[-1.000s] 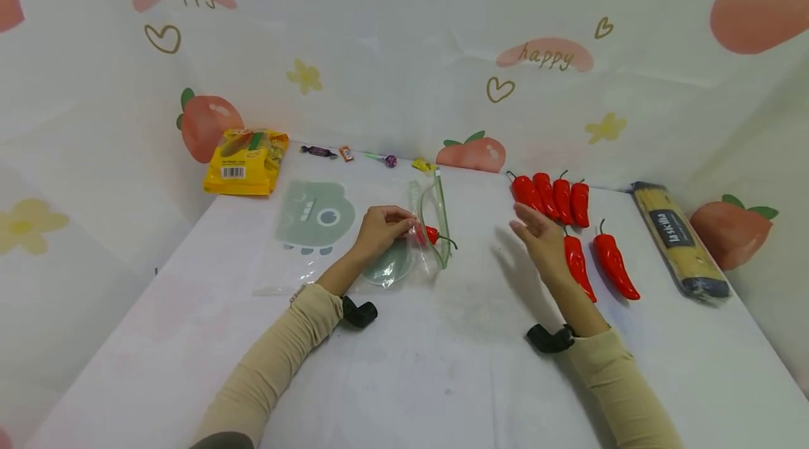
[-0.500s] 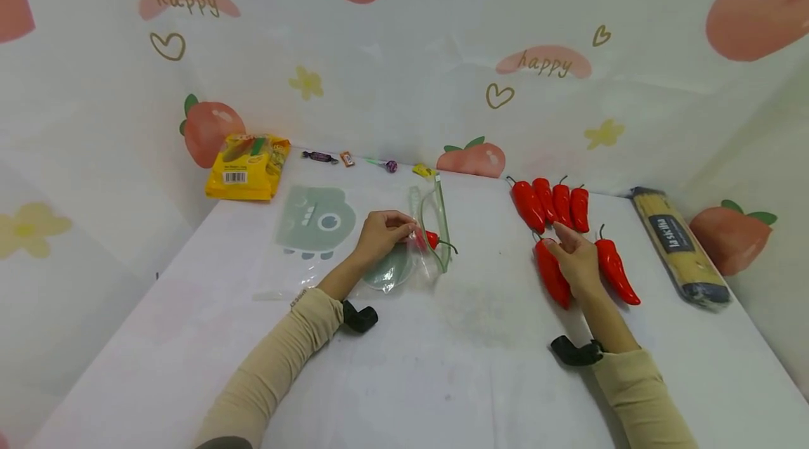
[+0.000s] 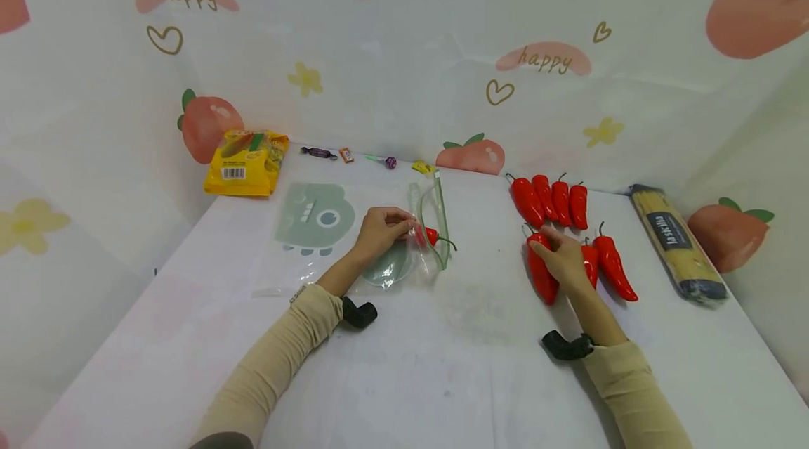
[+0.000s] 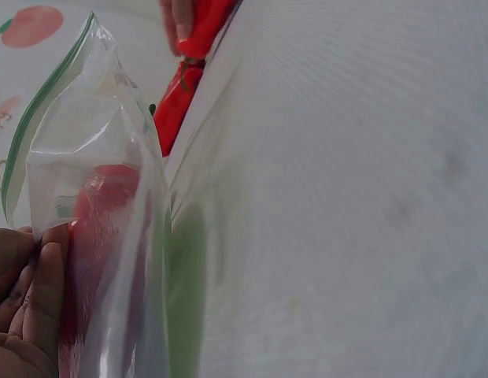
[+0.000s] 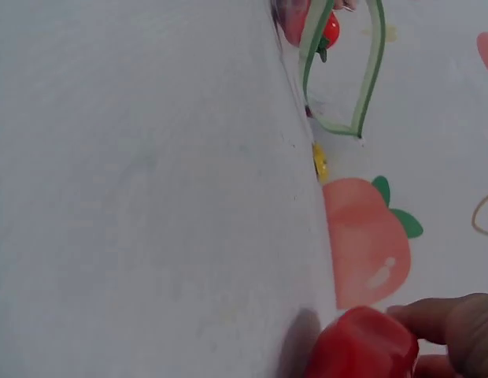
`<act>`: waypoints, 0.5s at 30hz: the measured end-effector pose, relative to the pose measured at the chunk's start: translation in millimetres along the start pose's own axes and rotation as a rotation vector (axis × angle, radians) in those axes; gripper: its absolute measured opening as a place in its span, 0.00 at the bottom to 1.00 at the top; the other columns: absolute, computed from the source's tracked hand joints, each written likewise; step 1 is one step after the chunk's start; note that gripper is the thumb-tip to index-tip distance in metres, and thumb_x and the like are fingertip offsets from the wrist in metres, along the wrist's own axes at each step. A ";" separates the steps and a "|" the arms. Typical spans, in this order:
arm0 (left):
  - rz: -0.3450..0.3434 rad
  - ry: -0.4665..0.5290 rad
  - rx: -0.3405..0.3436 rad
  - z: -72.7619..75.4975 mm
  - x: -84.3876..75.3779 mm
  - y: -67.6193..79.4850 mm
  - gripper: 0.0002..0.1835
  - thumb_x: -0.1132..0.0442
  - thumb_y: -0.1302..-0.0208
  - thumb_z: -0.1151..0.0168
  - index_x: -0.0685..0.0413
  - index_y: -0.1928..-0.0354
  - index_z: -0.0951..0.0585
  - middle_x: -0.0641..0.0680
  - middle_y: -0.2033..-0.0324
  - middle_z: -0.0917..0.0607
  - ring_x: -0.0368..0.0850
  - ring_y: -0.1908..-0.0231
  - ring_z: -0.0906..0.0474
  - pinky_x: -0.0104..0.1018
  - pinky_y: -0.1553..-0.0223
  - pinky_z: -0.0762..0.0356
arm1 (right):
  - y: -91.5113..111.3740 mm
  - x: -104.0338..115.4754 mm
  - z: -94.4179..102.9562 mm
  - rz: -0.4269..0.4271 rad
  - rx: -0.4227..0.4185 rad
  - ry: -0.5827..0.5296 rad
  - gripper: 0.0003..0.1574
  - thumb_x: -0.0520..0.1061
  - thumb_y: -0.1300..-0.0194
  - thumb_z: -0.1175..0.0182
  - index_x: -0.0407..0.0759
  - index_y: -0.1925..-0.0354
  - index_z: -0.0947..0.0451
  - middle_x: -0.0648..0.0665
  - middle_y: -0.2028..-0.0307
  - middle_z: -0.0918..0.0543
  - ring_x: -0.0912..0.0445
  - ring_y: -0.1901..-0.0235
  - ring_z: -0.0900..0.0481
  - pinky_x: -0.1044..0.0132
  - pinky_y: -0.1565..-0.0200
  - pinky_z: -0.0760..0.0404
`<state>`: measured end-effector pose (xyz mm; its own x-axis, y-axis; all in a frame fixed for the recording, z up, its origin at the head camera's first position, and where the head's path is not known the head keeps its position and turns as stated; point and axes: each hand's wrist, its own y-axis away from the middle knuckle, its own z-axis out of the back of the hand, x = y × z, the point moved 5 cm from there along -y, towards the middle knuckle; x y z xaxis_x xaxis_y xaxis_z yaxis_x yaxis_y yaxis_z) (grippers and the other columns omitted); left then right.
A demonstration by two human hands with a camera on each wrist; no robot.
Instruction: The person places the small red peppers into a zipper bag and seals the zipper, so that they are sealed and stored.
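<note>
In the head view, my left hand (image 3: 381,232) pinches the edge of a clear zip bag (image 3: 422,259) with green trim, its mouth gaping to the right. A red chili pepper (image 3: 432,237) lies inside, its green stem poking out of the mouth. The left wrist view shows the bag (image 4: 83,134) close up, the pepper (image 4: 102,236) behind the plastic beside my fingers. To the right, my right hand (image 3: 564,256) grips another red chili pepper (image 3: 541,273) by its upper part. The right wrist view has this pepper's rounded end (image 5: 366,346) against my fingers.
Several red peppers (image 3: 527,202) line up behind my right hand; two more (image 3: 613,270) lie beside it. A spaghetti pack (image 3: 673,242) is at far right. A dinosaur-print bag (image 3: 316,220), yellow snack bag (image 3: 243,164) and small candies (image 3: 319,152) are on the left and back.
My right hand moved right to the front peppers, took hold of the leftmost one and shifted it slightly left. The left hand and the bag stayed in place.
</note>
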<state>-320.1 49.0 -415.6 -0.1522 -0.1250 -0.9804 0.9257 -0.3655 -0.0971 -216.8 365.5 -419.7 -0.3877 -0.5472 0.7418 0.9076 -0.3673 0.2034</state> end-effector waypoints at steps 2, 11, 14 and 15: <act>0.003 -0.004 0.001 0.2 0.0 -0.3 0.09 0.67 0.42 0.38 0.67 0.62 0.18 0.64 0.64 0.15 0.32 0.74 0.22 0.30 0.67 0.18 | 0.0 9.0 -1.9 0.006 -0.016 -0.059 0.38 0.54 0.33 0.51 0.49 0.30 0.51 0.34 0.35 0.40 0.43 0.39 0.40 0.50 0.42 0.28; -0.008 -0.025 0.005 0.4 2.5 -2.9 0.10 0.65 0.42 0.37 0.66 0.63 0.18 0.63 0.64 0.15 0.33 0.73 0.21 0.29 0.67 0.18 | -15.6 66.6 -29.5 -0.020 -0.076 -0.709 0.32 0.46 0.35 0.46 0.49 0.34 0.41 0.47 0.35 0.39 0.54 0.39 0.38 0.60 0.36 0.35; -0.008 -0.028 0.007 0.2 3.2 -3.4 0.10 0.65 0.43 0.37 0.66 0.63 0.17 0.63 0.64 0.15 0.33 0.73 0.21 0.29 0.67 0.18 | -23.2 79.4 -47.2 -0.033 -0.092 -0.853 0.31 0.42 0.36 0.45 0.44 0.36 0.41 0.47 0.39 0.37 0.54 0.41 0.35 0.62 0.37 0.33; -0.008 -0.026 0.007 0.1 3.3 -3.4 0.09 0.65 0.43 0.37 0.66 0.63 0.17 0.63 0.64 0.15 0.34 0.73 0.21 0.30 0.67 0.18 | -25.2 82.1 -53.6 -0.037 -0.091 -0.874 0.31 0.42 0.36 0.45 0.43 0.37 0.41 0.47 0.40 0.37 0.54 0.42 0.34 0.62 0.37 0.33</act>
<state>-323.8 49.7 -418.5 -0.1684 -0.1462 -0.9748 0.9220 -0.3730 -0.1034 -280.1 289.5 -398.2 -0.1203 0.2241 0.9671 0.8662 -0.4523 0.2125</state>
